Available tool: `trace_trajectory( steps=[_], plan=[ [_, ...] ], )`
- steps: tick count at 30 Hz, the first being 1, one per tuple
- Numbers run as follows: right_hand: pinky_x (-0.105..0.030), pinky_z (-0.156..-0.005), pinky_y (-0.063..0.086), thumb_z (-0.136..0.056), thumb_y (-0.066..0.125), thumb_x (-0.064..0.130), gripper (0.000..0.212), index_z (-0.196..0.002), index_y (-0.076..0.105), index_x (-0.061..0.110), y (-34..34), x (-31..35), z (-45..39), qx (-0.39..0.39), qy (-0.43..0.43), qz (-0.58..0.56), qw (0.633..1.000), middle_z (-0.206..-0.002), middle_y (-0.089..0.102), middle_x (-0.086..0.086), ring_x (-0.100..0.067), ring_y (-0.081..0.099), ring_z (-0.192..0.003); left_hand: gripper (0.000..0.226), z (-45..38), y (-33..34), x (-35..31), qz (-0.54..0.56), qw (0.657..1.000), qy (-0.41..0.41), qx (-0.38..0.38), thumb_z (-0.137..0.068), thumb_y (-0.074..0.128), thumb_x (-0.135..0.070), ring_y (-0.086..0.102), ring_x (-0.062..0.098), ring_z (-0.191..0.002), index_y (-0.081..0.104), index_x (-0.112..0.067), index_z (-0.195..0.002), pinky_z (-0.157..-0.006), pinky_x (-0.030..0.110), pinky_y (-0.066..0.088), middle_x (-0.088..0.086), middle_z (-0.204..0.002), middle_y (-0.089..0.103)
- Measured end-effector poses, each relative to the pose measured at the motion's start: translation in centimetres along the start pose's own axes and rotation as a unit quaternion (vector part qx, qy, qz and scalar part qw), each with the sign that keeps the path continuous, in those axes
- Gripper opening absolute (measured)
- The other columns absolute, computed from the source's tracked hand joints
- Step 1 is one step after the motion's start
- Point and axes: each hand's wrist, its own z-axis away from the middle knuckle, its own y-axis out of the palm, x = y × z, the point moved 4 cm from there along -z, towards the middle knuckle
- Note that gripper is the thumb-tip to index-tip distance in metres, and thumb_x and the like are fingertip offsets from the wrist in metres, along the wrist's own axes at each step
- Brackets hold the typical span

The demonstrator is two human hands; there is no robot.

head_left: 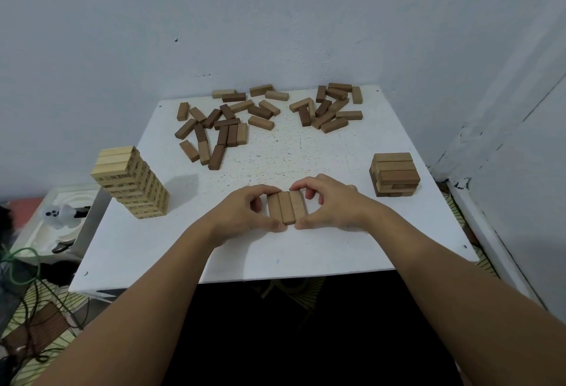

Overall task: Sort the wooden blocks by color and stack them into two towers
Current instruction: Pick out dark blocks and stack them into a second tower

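Both hands, left (245, 209) and right (332, 206), pinch three blocks (287, 207) flush. Keep them squeezed square; carry to the stack (394, 175) at three o'clock.

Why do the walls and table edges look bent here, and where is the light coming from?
Head view: the wide-angle lens bows the table edges and the wall corner at right; the pale tower looks tilted near the frame's left. Its shadow falls to its right, so light comes from the left. Lighting is soft, no glare; the hands and three blocks are fairly sharp.
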Motion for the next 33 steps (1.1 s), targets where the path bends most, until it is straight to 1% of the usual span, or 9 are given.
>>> trace_trajectory(
  steps=[5,10,13,17,20,23,26,30,33],
  plan=[
    [-0.038,-0.103,0.026,-0.071,0.084,0.060,0.070,-0.133,0.050,0.054,0.2,0.0,0.1,-0.018,-0.005,0.008,1.000,-0.115,0.048,0.020,-0.001,0.048,-0.105,0.071,0.2,0.0,0.2,-0.004,1.000,0.011,-0.005,-0.065,0.098,-0.033,0.048,0.014,-0.090,0.067,-0.042,-0.128,-0.080,0.027,0.040,-0.006,-0.100,0.049],
    [-0.038,-0.103,0.024,-0.072,0.082,0.060,0.071,-0.136,0.049,0.057,0.4,0.2,0.2,-0.015,-0.009,0.022,1.000,-0.114,0.046,0.018,0.003,0.045,-0.106,0.070,0.2,0.2,0.8,-0.015,0.999,0.032,-0.028,-0.062,0.099,-0.042,0.053,0.018,-0.101,0.068,-0.045,-0.125,-0.093,0.034,0.045,-0.004,-0.106,0.052],
    [-0.038,-0.101,0.023,-0.073,0.080,0.061,0.071,-0.136,0.047,0.059,0.5,0.3,0.1,-0.011,-0.012,0.036,0.999,-0.113,0.044,0.018,0.001,0.044,-0.106,0.072,0.2,0.2,0.9,-0.025,0.999,0.036,-0.028,-0.062,0.098,-0.042,0.053,0.018,-0.105,0.067,-0.046,-0.127,-0.096,0.035,0.045,-0.004,-0.109,0.052],
    [-0.036,-0.098,0.022,-0.072,0.080,0.061,0.072,-0.135,0.046,0.060,0.6,0.2,0.1,-0.014,-0.009,0.035,0.999,-0.113,0.043,0.019,-0.002,0.044,-0.109,0.082,0.3,0.2,1.0,-0.038,0.998,0.040,-0.033,-0.061,0.099,-0.042,0.053,0.016,-0.106,0.063,-0.044,-0.135,-0.096,0.032,0.045,-0.004,-0.110,0.053],
    [-0.037,-0.100,0.023,-0.071,0.081,0.063,0.077,-0.138,0.044,0.059,0.7,0.1,0.0,-0.014,-0.007,0.033,0.999,-0.114,0.043,0.019,-0.003,0.044,-0.110,0.090,0.4,0.2,1.2,-0.029,0.998,0.038,-0.046,-0.058,0.101,-0.040,0.054,0.012,-0.101,0.059,-0.041,-0.137,-0.088,0.027,0.044,-0.005,-0.107,0.054],
    [-0.039,-0.104,0.024,-0.070,0.082,0.063,0.085,-0.143,0.040,0.055,0.7,0.1,0.1,-0.018,-0.002,0.036,0.999,-0.115,0.044,0.020,-0.003,0.044,-0.110,0.082,0.6,0.2,1.1,-0.021,0.998,0.040,-0.054,-0.058,0.102,-0.036,0.054,0.010,-0.096,0.062,-0.037,-0.130,-0.082,0.025,0.042,-0.005,-0.104,0.055],
    [-0.038,-0.103,0.023,-0.069,0.081,0.064,0.077,-0.137,0.046,0.055,0.7,0.1,0.1,-0.018,-0.005,0.037,0.999,-0.115,0.043,0.020,-0.003,0.043,-0.110,0.072,0.8,0.2,1.0,-0.018,0.997,0.048,-0.054,-0.060,0.101,-0.034,0.051,0.011,-0.094,0.067,-0.038,-0.123,-0.083,0.026,0.042,-0.004,-0.104,0.055],
    [-0.037,-0.101,0.022,-0.069,0.080,0.066,0.074,-0.134,0.048,0.057,0.9,0.1,0.0,-0.025,-0.008,0.036,0.999,-0.113,0.043,0.020,-0.003,0.043,-0.110,0.068,0.8,0.3,1.0,-0.018,0.997,0.055,-0.052,-0.063,0.099,-0.034,0.051,0.013,-0.096,0.069,-0.039,-0.123,-0.083,0.028,0.042,-0.004,-0.104,0.054],
    [-0.037,-0.101,0.022,-0.069,0.080,0.066,0.073,-0.134,0.048,0.057,1.0,0.2,0.0,-0.033,-0.008,0.041,0.999,-0.112,0.042,0.020,-0.005,0.042,-0.112,0.065,0.7,0.3,1.1,-0.018,0.997,0.058,-0.052,-0.065,0.098,-0.032,0.050,0.011,-0.094,0.069,-0.040,-0.122,-0.083,0.027,0.042,-0.004,-0.104,0.054]
  ],
)
